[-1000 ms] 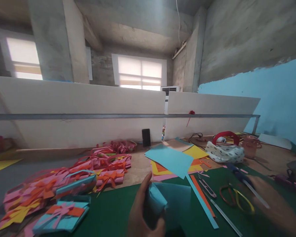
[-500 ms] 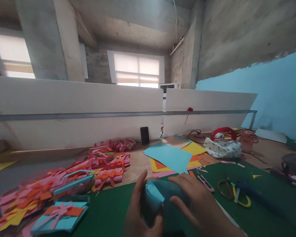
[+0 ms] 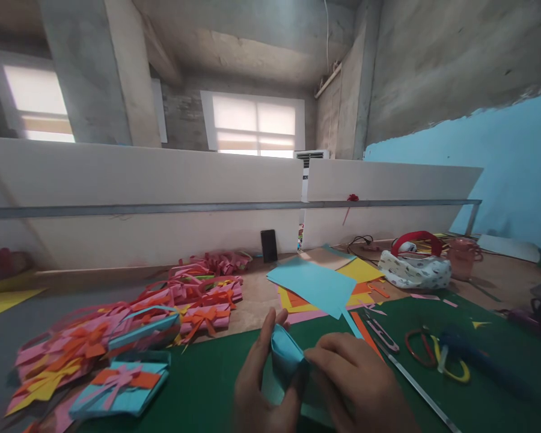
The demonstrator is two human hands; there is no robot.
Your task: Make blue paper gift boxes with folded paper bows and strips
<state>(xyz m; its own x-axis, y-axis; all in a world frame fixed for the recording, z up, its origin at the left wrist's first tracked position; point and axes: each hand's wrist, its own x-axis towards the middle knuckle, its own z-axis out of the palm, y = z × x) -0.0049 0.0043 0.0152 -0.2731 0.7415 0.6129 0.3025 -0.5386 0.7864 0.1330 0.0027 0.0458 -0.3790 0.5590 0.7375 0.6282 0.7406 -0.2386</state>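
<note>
A folded light-blue paper piece point(image 3: 285, 356), like a small paper bag, is held up over the green mat point(image 3: 198, 385). My left hand point(image 3: 265, 385) wraps round its left side, thumb in front and fingers behind. At its right edge, the thumb and index finger of my right hand point(image 3: 354, 376) pinch the paper. The lower part of the paper is partly hidden by both hands. To the left lies a finished-looking blue paper bag point(image 3: 126, 382) with an orange band and a pink bow.
Pink paper bags with bows point(image 3: 90, 340) are heaped at left. Coloured paper sheets point(image 3: 313, 282) lie ahead, with a phone point(image 3: 268, 245) behind. On the right are scissors point(image 3: 453, 367), a pink cutter point(image 3: 381, 334), a metal ruler point(image 3: 421, 391), a cloth basket point(image 3: 415, 270) and a pink jug point(image 3: 460, 258).
My right hand has gone from lying spread over the blue paper to pinching its right edge. The paper now looks narrower and turned edge-on. The view has shifted slightly left.
</note>
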